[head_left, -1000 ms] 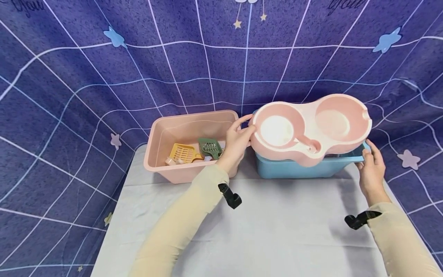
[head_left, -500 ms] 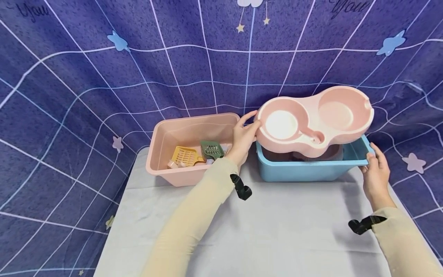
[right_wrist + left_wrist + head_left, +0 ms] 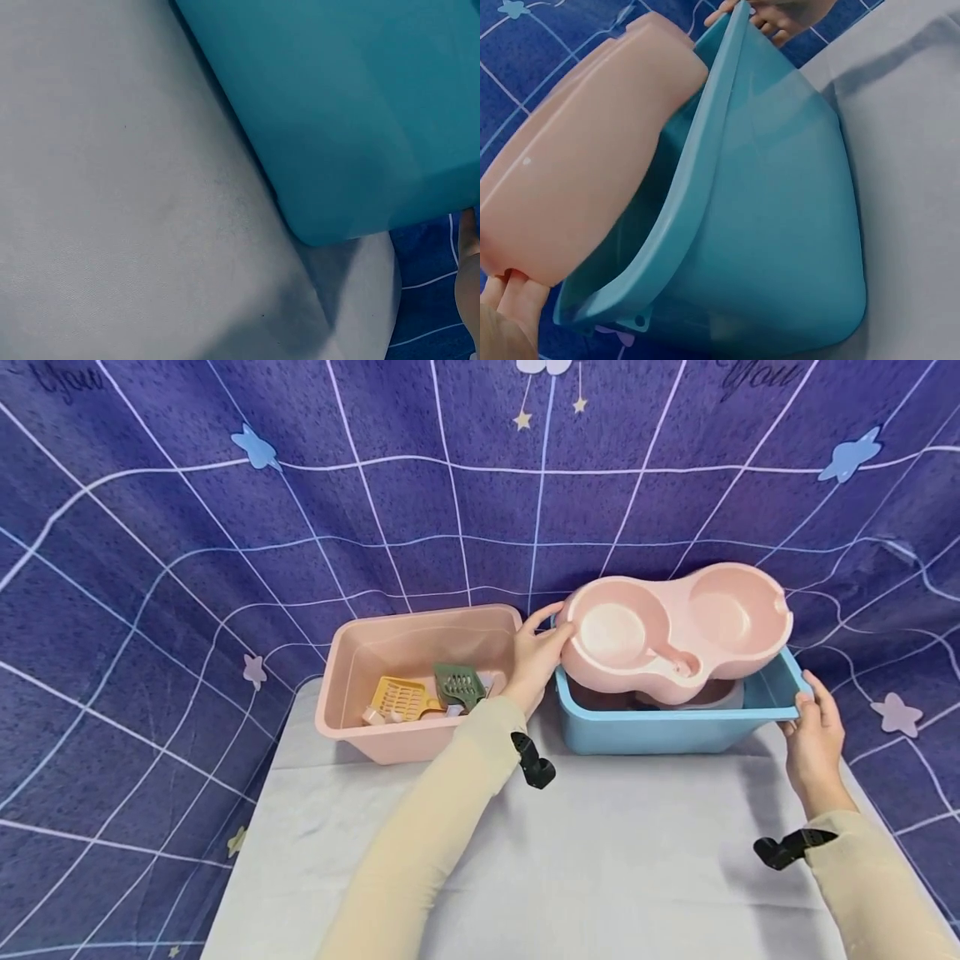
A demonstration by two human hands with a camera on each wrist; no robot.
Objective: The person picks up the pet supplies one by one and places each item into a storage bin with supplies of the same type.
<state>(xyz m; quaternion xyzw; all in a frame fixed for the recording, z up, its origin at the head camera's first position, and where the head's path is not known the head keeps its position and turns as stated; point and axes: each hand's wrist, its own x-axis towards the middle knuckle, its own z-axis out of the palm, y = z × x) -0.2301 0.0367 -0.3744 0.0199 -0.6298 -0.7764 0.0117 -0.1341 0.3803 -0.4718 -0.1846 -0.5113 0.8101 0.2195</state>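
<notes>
My left hand point(image 3: 536, 656) grips the left end of a pink double pet bowl point(image 3: 678, 593), its thumb on the rim and fingers beneath, as the left wrist view shows. The bowl is tilted, with two round wells facing up and a small slot between them. It sits over the back of a blue rectangular bin point(image 3: 645, 735), covering part of the opening. At the bin's right corner, my right hand point(image 3: 813, 747) holds the rim. Inside the bin, a greyish, partly see-through thing point(image 3: 723, 695) shows below the bowl; its kind is unclear.
Left of the blue bin stands a pink bin point(image 3: 382, 747). In it lie a yellow litter scoop point(image 3: 401, 697), a green litter scoop point(image 3: 459, 683) and small pale pieces. Both bins are on a white-covered table point(image 3: 600, 852), before a blue patterned curtain point(image 3: 480, 493).
The pink bowl first rose and uncovered the blue bin's front, then its right end came down and a little left. My left hand moved right with it; my right hand stayed on the rim.
</notes>
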